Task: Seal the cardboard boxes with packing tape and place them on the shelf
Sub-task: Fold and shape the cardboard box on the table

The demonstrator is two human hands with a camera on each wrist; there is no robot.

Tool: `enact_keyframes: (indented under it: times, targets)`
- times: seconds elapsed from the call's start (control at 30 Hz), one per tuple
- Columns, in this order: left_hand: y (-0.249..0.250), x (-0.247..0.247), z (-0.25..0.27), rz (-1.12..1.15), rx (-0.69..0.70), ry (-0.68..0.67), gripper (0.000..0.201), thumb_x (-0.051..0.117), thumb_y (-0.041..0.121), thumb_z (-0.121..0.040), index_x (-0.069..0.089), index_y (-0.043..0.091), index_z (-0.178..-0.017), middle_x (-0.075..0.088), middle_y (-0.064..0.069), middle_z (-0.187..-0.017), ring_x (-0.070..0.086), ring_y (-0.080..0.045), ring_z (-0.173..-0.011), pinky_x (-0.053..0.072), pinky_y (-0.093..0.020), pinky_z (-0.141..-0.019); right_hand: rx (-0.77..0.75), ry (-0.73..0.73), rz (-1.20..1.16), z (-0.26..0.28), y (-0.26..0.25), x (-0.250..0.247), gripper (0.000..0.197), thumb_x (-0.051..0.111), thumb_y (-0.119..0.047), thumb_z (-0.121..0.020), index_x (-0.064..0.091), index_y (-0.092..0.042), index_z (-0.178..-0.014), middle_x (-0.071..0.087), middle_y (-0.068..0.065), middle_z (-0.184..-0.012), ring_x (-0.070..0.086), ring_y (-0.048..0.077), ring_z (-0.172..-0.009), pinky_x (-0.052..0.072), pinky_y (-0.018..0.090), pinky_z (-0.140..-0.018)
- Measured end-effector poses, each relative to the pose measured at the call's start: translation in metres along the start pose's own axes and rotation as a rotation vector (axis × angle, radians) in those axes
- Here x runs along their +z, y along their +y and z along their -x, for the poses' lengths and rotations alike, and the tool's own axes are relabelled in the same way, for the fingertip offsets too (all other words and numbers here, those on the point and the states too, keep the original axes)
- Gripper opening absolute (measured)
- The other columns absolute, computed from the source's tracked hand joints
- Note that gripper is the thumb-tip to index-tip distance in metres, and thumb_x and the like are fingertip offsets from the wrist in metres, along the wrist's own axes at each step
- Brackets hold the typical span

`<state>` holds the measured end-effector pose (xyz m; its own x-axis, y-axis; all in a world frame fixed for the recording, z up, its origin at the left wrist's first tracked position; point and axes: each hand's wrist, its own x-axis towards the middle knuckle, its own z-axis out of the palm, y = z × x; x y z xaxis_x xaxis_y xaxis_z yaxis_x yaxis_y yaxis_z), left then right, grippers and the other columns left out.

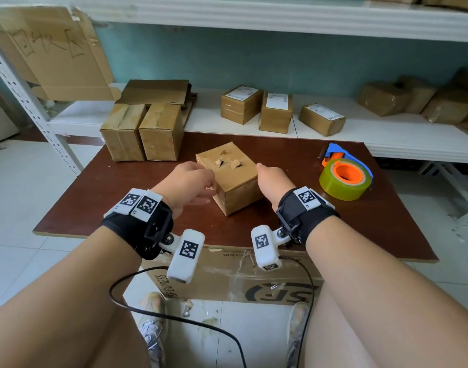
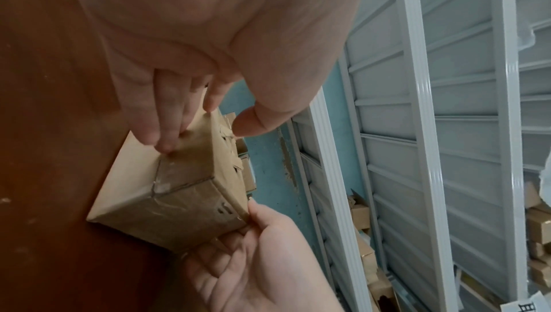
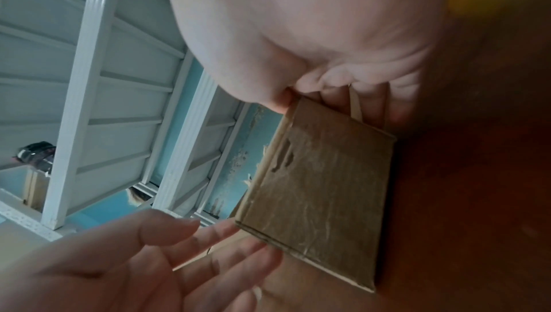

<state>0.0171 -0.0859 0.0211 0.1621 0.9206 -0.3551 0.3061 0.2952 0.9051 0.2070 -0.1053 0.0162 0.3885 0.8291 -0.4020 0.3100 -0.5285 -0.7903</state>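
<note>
- On table (image 1: 347, 224), centre: one small box (image 1: 229, 176), set at an angle to the table edge, standing on the wood. Top face has torn, lifted paper scraps.
- Two taller boxes (image 1: 141, 131) at far left of table, side by side, touching.
- One tape dispenser (image 1: 345, 173) at right of table: yellowish roll, orange core, blue frame. Well apart from the small box.
- Shelf (image 1: 387, 131) behind table: three labelled boxes (image 1: 276, 108) in a row with white labels, print too small to read. More wrapped parcels (image 1: 413, 99) at far right, blurred, count not clear.
- Left hand (image 1: 189, 185): fingers (image 2: 161, 114) extended, tips pressing the left side of the small box near its top edge; thumb (image 2: 253, 119) held just over the top face. Not closed round it.
- Right hand (image 1: 272, 181): fingers straight along the right side of the small box, thumb at its top edge. Flat contact; box sits between the two hands.
- Large carton (image 1: 235, 277) under the table edge: print seen upside down, "SF" and "EXPRESS" legible.
- Cardboard sheet (image 1: 57, 54) upper left: handwritten marks, not legible.
- Each wrist: black band with white square-code tags.
</note>
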Motion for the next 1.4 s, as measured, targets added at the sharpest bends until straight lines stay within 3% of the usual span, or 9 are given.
enact_keyframes:
  times: [0.1,0.23,0.37,0.47,0.67,0.9,1.1,1.27,1.4]
  targets:
    - [0.001,0.002,0.001,-0.035,-0.018,-0.043,0.022,0.058,0.015,-0.104,0.061,0.010,-0.125,0.073,-0.016,-0.116,0.080,-0.023,-0.084,0.060,-0.026,-0.056,-0.043,0.011,0.014,-0.005,0.004,-0.002,0.050,0.032,-0.038,-0.116,0.056,-0.001,-0.142,0.059,0.012,-0.121,0.055,0.029,-0.108,0.041,0.035,-0.093]
    - [0.001,0.009,-0.005,-0.060,-0.011,0.013,0.009,0.059,0.015,-0.102,0.059,0.012,-0.111,0.066,-0.012,-0.099,0.073,-0.020,-0.071,0.034,-0.021,-0.044,-0.155,0.024,0.021,-0.002,0.007,-0.005,0.046,0.037,-0.030,-0.116,0.064,0.002,-0.135,0.065,0.019,-0.138,0.058,0.038,-0.130,0.045,0.040,-0.104]
    - [0.001,0.009,-0.019,-0.082,0.101,0.183,0.062,0.067,0.031,-0.091,0.048,0.013,-0.148,0.054,-0.011,-0.139,0.063,-0.023,-0.106,0.057,-0.033,-0.078,-0.232,0.048,0.060,0.006,0.003,-0.001,0.051,0.047,-0.038,-0.111,0.051,-0.012,-0.154,0.052,0.008,-0.157,0.050,0.031,-0.143,0.042,0.046,-0.118]
    - [0.000,0.006,-0.026,-0.021,0.158,0.230,0.083,0.065,0.028,-0.092,0.028,0.018,-0.166,0.035,-0.007,-0.168,0.047,-0.028,-0.144,0.046,-0.044,-0.116,-0.265,0.071,0.123,0.010,0.002,0.003,0.054,0.051,-0.040,-0.104,0.049,-0.019,-0.154,0.051,0.009,-0.156,0.048,0.033,-0.141,0.042,0.051,-0.117]
    - [-0.003,0.005,-0.029,-0.044,0.185,0.179,0.066,0.062,0.020,-0.099,0.041,0.017,-0.161,0.058,0.002,-0.134,0.054,-0.018,-0.125,0.042,-0.031,-0.100,-0.352,-0.034,0.303,0.010,0.009,0.006,0.046,0.035,-0.012,-0.109,0.057,-0.013,-0.150,0.017,0.011,-0.176,0.015,0.035,-0.163,0.025,0.047,-0.129]
    - [-0.013,-0.008,-0.021,-0.292,0.158,0.129,0.056,0.073,0.033,-0.092,0.058,0.015,-0.142,0.064,-0.001,-0.124,0.061,-0.018,-0.110,0.048,-0.036,-0.094,-0.337,0.033,0.395,-0.002,0.010,-0.001,0.075,0.070,-0.062,-0.094,0.050,-0.026,-0.157,0.026,0.009,-0.174,0.014,0.037,-0.163,0.022,0.055,-0.130]
    - [-0.009,0.005,-0.010,-0.516,0.405,0.083,0.062,0.077,0.029,-0.091,0.053,0.025,-0.148,0.053,-0.003,-0.136,0.060,-0.019,-0.113,0.047,-0.018,-0.075,-0.477,0.124,0.292,0.009,0.009,0.001,0.043,0.079,-0.040,-0.095,0.072,-0.019,-0.132,0.065,0.001,-0.141,0.060,0.022,-0.128,0.049,0.034,-0.103]
    - [-0.008,0.016,-0.001,-0.704,0.415,0.026,0.052,0.070,0.035,-0.098,0.058,0.030,-0.149,0.041,-0.008,-0.158,0.038,-0.034,-0.147,0.037,-0.043,-0.120,-0.500,0.135,0.247,0.011,0.008,0.007,0.027,0.081,-0.035,-0.095,0.077,-0.017,-0.115,0.070,0.000,-0.126,0.063,0.021,-0.118,0.049,0.031,-0.092]
    - [-0.008,0.019,0.000,-0.674,0.409,0.056,0.030,0.070,0.035,-0.100,0.072,0.027,-0.129,0.044,-0.009,-0.156,0.029,-0.031,-0.153,0.026,-0.040,-0.122,-0.480,0.141,0.212,0.005,0.010,0.007,0.017,0.079,-0.032,-0.096,0.077,-0.020,-0.108,0.060,-0.015,-0.099,0.060,0.015,-0.102,0.044,0.027,-0.082]
